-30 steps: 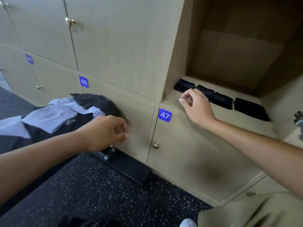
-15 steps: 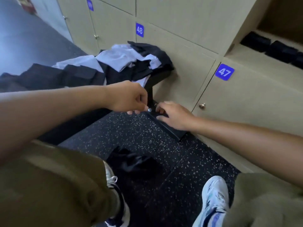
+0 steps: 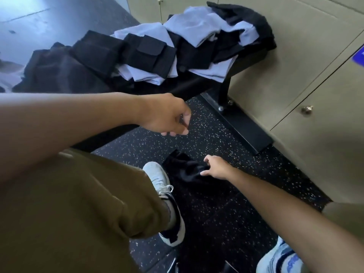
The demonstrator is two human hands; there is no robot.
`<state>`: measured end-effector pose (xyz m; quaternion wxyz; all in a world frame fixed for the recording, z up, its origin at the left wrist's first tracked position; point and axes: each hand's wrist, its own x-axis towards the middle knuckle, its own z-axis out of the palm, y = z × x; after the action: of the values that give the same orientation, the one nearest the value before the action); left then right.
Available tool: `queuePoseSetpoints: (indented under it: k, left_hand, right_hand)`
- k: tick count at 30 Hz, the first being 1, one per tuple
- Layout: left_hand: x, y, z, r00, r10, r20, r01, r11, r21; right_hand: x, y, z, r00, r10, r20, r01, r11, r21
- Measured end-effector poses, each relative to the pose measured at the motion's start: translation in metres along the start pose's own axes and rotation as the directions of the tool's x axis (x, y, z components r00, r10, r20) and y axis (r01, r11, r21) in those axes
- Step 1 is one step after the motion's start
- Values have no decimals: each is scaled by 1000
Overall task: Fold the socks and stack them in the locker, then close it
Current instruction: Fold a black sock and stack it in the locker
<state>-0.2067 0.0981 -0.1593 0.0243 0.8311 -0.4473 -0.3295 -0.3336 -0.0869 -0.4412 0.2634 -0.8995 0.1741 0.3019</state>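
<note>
My right hand (image 3: 217, 168) is down at the floor (image 3: 226, 203), its fingers (image 3: 207, 159) spread and lightly curved over a crumpled black sock (image 3: 185, 170) that lies on the dark speckled surface just beside my left shoe (image 3: 157, 174). The fingertips are at the sock's near edge, touching the fabric or just about to; I cannot tell whether they have closed on it, and they look loose rather than clamped. My left hand (image 3: 169, 117) hangs higher up, above the floor and in front of the bench (image 3: 189, 85), its fingers curled loosely downward and holding nothing that I can see. The bench is a black one with a flat metal foot (image 3: 244, 129) that runs along the floor toward the lockers (image 3: 315, 75). On it lies a loose heap of clothes (image 3: 177, 46): pale grey-blue pieces mixed with black ones, some folded flat, some rumpled, and a dark garment bunched at the end nearest the lockers. The lockers are beige, their doors shut in this part of the view, one with a small round knob (image 3: 306, 110), and a corner of a blue number tag (image 3: 358, 56) shows at the right edge. My legs are in olive trousers (image 3: 78, 203), the left knee large in the foreground, and my right shoe (image 3: 279, 259) shows at the bottom right. More dark fabric sits at the very bottom edge, too cut off to tell what it is.
</note>
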Motion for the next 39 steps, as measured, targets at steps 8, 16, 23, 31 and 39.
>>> queuePoseSetpoints:
  k: [8,16,23,31,39]
  left_hand:
    - [8,2,-7,999,-6,33,7,999,-32]
    - [13,16,-23,998,36,46,-35,999,-19]
    - [11,38,-41,995,101,6,-101,995,-12]
    - [18,63,-59,987,163,3,-163,985,50]
    - [48,96,-81,969,242,-43,-243,970,-21]
  right_hand:
    - [11,18,27,986,121,-115,-125,992,-28]
    - [-4,11,-20,972,-30,-233,69,984,164]
    - [-61,-15,-125,923,-284,-260,285,958,-33]
    - [-178,-41,-248,896,-371,-246,330,924,-192]
    - [-265,-25,-302,882,-379,-282,376,924,-67]
